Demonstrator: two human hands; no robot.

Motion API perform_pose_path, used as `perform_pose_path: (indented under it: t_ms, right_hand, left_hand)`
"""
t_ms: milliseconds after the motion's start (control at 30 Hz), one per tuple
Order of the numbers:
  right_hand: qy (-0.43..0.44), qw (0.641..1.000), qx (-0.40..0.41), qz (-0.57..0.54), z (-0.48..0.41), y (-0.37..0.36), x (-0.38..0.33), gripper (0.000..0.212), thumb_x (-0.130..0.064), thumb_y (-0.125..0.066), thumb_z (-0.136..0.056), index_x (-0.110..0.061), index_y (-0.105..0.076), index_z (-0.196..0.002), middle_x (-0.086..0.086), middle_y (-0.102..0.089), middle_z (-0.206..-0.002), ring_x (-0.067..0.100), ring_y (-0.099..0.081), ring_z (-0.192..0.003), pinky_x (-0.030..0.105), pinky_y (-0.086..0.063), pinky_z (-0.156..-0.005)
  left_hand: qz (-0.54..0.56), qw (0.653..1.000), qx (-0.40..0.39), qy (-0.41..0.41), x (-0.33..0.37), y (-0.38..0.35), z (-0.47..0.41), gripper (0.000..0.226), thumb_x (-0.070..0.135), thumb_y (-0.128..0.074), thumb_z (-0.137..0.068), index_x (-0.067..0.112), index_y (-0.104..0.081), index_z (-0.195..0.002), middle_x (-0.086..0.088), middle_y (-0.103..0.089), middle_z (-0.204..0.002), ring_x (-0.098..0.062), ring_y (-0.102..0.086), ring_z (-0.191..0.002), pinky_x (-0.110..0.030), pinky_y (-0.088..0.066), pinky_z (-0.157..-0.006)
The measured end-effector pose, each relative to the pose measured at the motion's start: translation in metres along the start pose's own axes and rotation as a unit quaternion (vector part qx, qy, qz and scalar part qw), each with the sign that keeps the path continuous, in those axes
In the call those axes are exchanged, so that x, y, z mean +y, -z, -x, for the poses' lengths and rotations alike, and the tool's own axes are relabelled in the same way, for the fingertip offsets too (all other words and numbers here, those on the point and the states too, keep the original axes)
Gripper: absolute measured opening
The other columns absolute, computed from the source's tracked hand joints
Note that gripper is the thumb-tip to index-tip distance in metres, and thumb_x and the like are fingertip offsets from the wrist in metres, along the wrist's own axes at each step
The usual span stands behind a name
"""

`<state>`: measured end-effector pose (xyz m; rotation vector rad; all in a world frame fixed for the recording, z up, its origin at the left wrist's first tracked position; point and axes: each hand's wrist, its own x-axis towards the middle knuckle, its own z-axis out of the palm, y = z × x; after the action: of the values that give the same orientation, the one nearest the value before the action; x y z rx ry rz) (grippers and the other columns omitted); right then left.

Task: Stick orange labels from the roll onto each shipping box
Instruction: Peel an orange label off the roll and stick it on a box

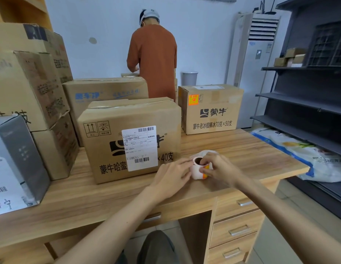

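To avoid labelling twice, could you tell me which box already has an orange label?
The box at the back right: an orange label sits at its front's upper left; the others show none.

Both forearms reach forward, left hand [172, 176] straight-fingered, right hand [220, 168] curled in a pinching grip.
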<state>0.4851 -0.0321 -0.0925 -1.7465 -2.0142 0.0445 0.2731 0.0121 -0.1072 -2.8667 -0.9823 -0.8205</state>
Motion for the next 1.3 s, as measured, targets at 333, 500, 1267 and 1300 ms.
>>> perform_pose_path:
  t_ms: [333, 500, 1267, 1300]
  right_hand:
    - [-0.003, 1.0, 0.008, 0.02, -0.001, -0.001, 0.003, 0.022, -0.036, -0.07, -0.089, -0.017, -0.068, -0.1, -0.008, -0.056, -0.1, 0.008, -0.045, -0.081, 0.029, -0.038, -0.07]
    - [-0.01, 1.0, 0.002, 0.006, 0.001, -0.001, 0.002, 0.026, -0.04, -0.073, -0.086, -0.015, -0.069, -0.094, -0.005, -0.054, -0.096, 0.013, -0.048, -0.084, 0.032, -0.041, -0.072]
    - [-0.024, 0.995, 0.037, -0.085, 0.008, -0.003, 0.012, 0.008, -0.022, -0.072, -0.089, -0.019, -0.067, -0.095, -0.006, -0.061, -0.095, 0.012, -0.056, -0.084, 0.033, -0.047, -0.075]
    - [-0.019, 0.995, 0.037, -0.087, 0.009, -0.003, 0.012, 0.008, -0.022, -0.072, -0.089, -0.018, -0.067, -0.095, -0.005, -0.062, -0.094, 0.009, -0.056, -0.081, 0.032, -0.046, -0.074]
  left_hand:
    - [-0.022, 0.994, 0.049, -0.091, -0.004, -0.001, -0.002, 0.011, 0.023, -0.064, -0.097, 0.016, -0.072, -0.094, 0.005, -0.064, -0.109, -0.013, -0.064, -0.083, -0.021, -0.031, -0.056]
    - [0.027, 0.999, 0.032, -0.025, -0.003, 0.0, 0.0, 0.01, 0.027, -0.062, -0.098, 0.019, -0.068, -0.094, 0.01, -0.06, -0.107, -0.009, -0.057, -0.077, -0.02, -0.031, -0.058]
    - [0.179, 0.981, -0.07, 0.038, -0.013, 0.005, -0.024, 0.068, 0.015, -0.061, -0.099, 0.031, -0.032, -0.158, 0.008, -0.037, -0.159, -0.007, -0.062, -0.084, -0.016, -0.047, -0.063]
    - [0.183, 0.979, -0.079, 0.034, -0.012, 0.003, -0.026, 0.069, 0.015, -0.059, -0.1, 0.032, -0.029, -0.159, 0.01, -0.033, -0.161, -0.008, -0.062, -0.085, -0.014, -0.044, -0.057]
